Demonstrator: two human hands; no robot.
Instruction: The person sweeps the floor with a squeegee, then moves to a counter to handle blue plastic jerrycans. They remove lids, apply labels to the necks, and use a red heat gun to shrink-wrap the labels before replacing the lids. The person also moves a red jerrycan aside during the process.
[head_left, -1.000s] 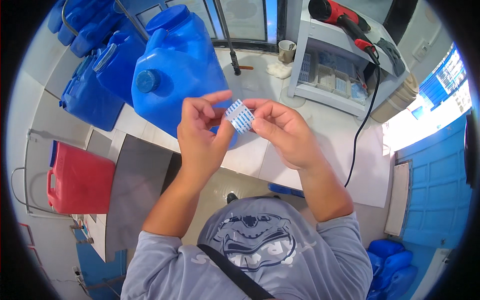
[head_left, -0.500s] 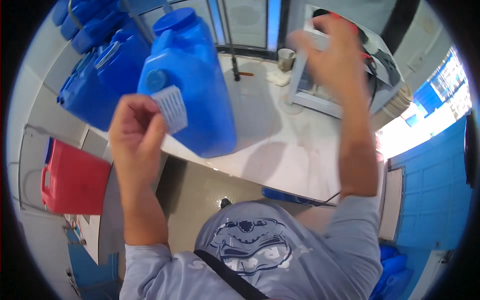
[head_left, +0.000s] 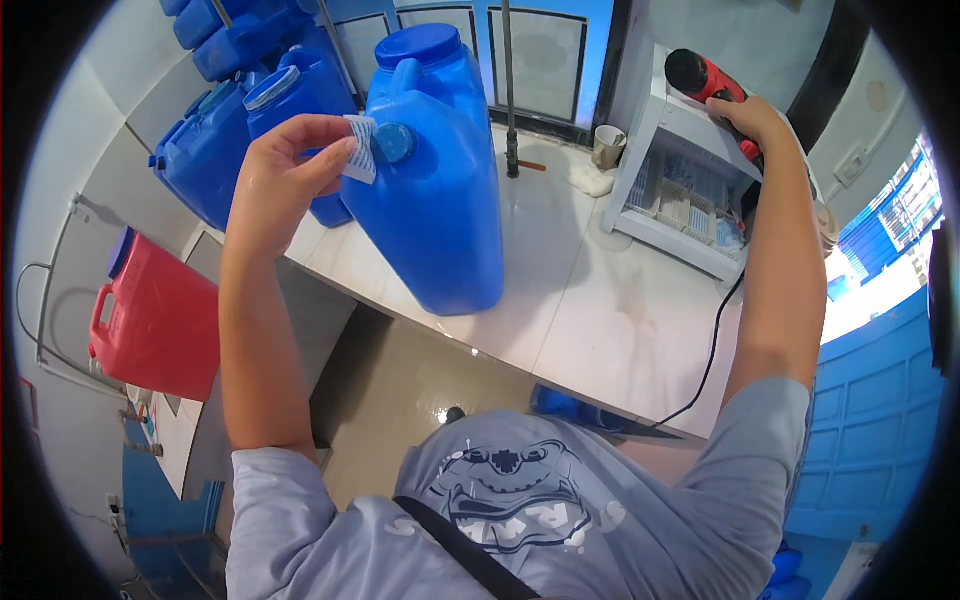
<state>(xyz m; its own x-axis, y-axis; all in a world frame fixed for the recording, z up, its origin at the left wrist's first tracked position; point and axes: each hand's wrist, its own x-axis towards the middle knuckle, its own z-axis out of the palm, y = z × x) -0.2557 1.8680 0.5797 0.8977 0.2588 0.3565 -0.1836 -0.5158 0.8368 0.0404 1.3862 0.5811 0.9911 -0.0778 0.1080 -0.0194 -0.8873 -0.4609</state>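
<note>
Left hand [head_left: 280, 185] was up over the near-left edge of the counter [head_left: 580, 335], thumb and forefinger pinched on the label sheet [head_left: 360, 152], a small white piece with blue printed rows. Sheet was upright, slightly curved, right beside the blue cap [head_left: 395, 143] of the large blue jug [head_left: 445, 225]; sheet-to-cap contact, couldn't tell. Jug stood upright on the counter, left of center, bigger lid on its far top.

Right hand [head_left: 752, 118] was at far right, on the handle of the red-and-black hot-air gun [head_left: 705, 78]. Most fingers were hidden behind the hand, so couldn't tell if they were closed around the handle. Gun lay on top of the white cabinet [head_left: 680, 252], nozzle end pointing left. Small baskets [head_left: 688, 215] sat inside the cabinet; black cord [head_left: 714, 345] ran from it across the counter to the near edge.

Left of the cabinet: mug [head_left: 607, 150], white wad [head_left: 590, 180] just nearer. Grey upright pipe [head_left: 509, 80] behind the jug's right side. More blue containers [head_left: 205, 165] at far left, red jug [head_left: 165, 325] at near left, partly behind the left forearm.
</note>
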